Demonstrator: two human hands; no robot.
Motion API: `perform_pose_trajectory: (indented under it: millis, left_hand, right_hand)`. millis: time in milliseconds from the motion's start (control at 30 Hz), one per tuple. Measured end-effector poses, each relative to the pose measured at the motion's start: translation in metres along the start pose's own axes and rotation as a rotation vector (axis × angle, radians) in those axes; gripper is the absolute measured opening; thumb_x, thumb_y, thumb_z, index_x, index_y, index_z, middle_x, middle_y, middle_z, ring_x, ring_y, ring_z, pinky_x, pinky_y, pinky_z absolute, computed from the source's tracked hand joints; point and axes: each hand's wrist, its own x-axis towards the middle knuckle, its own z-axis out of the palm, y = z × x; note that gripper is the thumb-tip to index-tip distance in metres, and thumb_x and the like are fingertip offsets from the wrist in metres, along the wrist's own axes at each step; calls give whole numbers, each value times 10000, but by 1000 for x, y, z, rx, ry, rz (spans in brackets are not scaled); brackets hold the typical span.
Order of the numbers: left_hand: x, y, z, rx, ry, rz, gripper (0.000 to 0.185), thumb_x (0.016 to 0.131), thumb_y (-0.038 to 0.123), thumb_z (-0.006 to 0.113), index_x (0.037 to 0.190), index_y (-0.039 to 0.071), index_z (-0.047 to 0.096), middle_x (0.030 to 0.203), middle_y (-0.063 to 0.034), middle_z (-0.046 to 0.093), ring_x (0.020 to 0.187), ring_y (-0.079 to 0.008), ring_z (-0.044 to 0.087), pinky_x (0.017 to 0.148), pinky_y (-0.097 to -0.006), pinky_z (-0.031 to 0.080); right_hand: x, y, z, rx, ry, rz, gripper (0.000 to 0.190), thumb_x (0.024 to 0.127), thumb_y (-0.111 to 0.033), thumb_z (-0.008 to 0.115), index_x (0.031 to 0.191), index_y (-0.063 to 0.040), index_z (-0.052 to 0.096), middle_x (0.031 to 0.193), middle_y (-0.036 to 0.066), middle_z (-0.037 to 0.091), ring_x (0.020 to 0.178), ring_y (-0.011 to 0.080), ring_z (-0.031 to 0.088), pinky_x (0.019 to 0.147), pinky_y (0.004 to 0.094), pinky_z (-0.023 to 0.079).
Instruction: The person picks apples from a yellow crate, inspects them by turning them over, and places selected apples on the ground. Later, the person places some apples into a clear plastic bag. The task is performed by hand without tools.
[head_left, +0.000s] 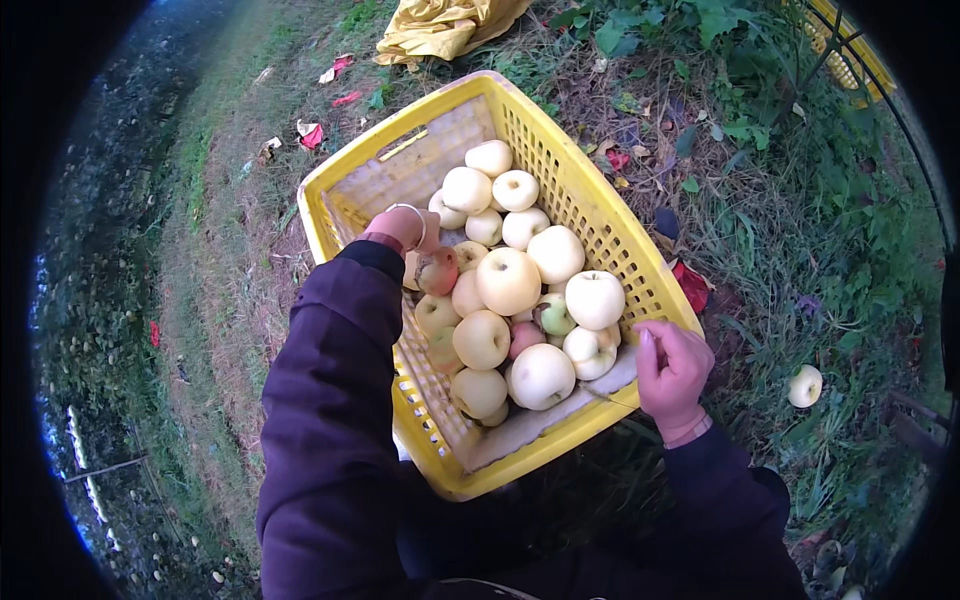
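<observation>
A yellow plastic crate (555, 450) with perforated sides holds many pale yellow apples (508, 281). Inside its left part is my left hand (409, 227), with a thin white band around the wrist. Its fingers are hidden from view, so its grip cannot be seen. A reddish apple with a brown damaged patch (436, 271) lies just below that hand. At the crate's near right corner, my right hand (675, 371) has curled fingers over the rim; whether it grips the rim is unclear. A small green apple with a dark spot (556, 314) lies among the pale ones.
Crumpled yellow sheeting (450, 30) lies on the grass beyond the crate. Another yellow crate (851, 52) is at the upper right, behind dark thin bars. One pale apple (805, 386) rests on the grass to the right. Red scraps (691, 286) litter the ground.
</observation>
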Motion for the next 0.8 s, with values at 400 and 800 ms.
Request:
perform_pose_trajectory:
  millis: [400,800]
  left_hand:
    - [-70,45,4,-73,148,59,789,592,374,789,1283,70,562,1248,-161,630,1137,-321,628,939,-381,506]
    - [-10,-12,13,-598,837,-253,845,657,420,830,1294,12,455,1241,-239,593,1135,-375,611,962,-406,501]
  right_hand:
    - [-3,7,0,-31,28,-13,15,823,-91,669,833,-90,658,544,24,520,478,236,536,477,363,374]
    - [-2,4,-2,-23,19,-4,19,818,-83,668,831,-91,656,555,31,528,480,235,533,482,361,370]
